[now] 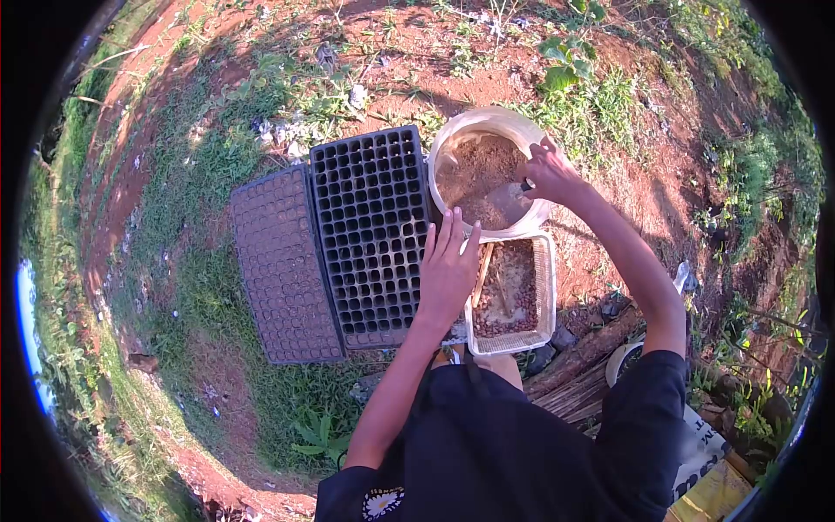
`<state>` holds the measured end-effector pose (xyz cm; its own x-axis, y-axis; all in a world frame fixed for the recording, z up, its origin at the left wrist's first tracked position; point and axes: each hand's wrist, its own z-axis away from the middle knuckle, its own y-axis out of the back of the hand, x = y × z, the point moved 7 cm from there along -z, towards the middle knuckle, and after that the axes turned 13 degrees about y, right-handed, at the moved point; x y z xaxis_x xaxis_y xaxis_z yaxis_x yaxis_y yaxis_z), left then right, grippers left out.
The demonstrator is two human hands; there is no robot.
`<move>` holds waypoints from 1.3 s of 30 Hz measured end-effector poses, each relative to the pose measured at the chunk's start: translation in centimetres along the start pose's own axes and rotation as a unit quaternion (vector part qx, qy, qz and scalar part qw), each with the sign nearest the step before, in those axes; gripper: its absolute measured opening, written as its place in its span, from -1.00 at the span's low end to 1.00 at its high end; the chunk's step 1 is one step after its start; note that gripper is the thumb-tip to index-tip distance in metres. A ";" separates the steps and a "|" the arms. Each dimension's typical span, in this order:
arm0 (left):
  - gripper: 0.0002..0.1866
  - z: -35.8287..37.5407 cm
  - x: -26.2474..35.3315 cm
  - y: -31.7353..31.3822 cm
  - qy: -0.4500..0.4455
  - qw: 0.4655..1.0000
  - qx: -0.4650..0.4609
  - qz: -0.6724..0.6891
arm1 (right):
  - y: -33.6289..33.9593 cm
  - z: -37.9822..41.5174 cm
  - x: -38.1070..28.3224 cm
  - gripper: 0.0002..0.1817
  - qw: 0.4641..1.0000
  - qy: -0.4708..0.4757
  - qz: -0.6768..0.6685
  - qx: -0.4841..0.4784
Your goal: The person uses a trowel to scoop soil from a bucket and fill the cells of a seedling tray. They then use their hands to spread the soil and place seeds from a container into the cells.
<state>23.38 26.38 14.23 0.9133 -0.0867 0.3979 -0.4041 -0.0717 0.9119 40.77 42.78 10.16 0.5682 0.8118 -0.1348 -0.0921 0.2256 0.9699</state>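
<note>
My right hand [557, 174] is closed round the dark handle of a trowel at the bucket's right side. The trowel's grey blade [509, 202] rests in the loose brown soil [480, 165] inside a round whitish bucket [444, 126]. My left hand [448, 270] has its fingers stretched out at the bucket's near rim, seemingly touching it, between the bucket and a black seedling tray [365, 200]. Most of that tray's cells look unfilled, while its nearest rows hold soil. To its left lies a second seedling tray [283, 261], its cells full of soil.
A white plastic basket [548, 291] with reddish-brown seeds and thin sticks stands just below the bucket. Logs [583, 352] and stones lie to its right. Grass and red soil surround everything, and a printed sack [700, 448] is at the lower right.
</note>
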 end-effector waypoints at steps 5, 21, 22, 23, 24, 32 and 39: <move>-0.51 0.6 -1.5 0.6 -0.002 0.998 -0.034 0.055 | -0.7 0.2 -0.2 -0.60 0.999 -0.029 -0.012 0.029; -0.52 14.0 -15.9 3.3 0.318 0.922 0.014 0.222 | 2.5 1.8 -0.4 -0.62 0.982 -0.099 -0.081 0.139; -0.52 14.5 -16.3 3.2 0.335 0.911 0.010 0.241 | 3.3 2.0 -0.6 -0.62 0.977 -0.101 -0.082 0.167; -0.52 14.9 -16.4 3.3 0.334 0.911 0.013 0.242 | 3.4 2.1 -0.3 -0.60 0.977 -0.127 -0.107 0.135; -0.51 15.1 -16.4 3.6 0.332 0.915 0.022 0.227 | 3.6 2.2 -0.4 -0.60 0.977 -0.126 -0.105 0.137; -0.48 16.5 -17.5 3.4 0.343 0.905 0.050 0.246 | 4.0 4.1 -0.7 -0.71 0.951 -0.219 -0.080 0.201; -0.49 17.1 -17.3 3.3 0.355 0.891 0.044 0.278 | 4.1 5.7 -1.6 -0.70 0.939 -0.275 -0.077 0.193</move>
<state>5.35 10.66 8.59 0.3597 0.5160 0.7774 -0.7783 -0.2936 0.5550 44.15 39.28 15.55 0.8962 0.3617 -0.2568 0.2680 0.0198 0.9632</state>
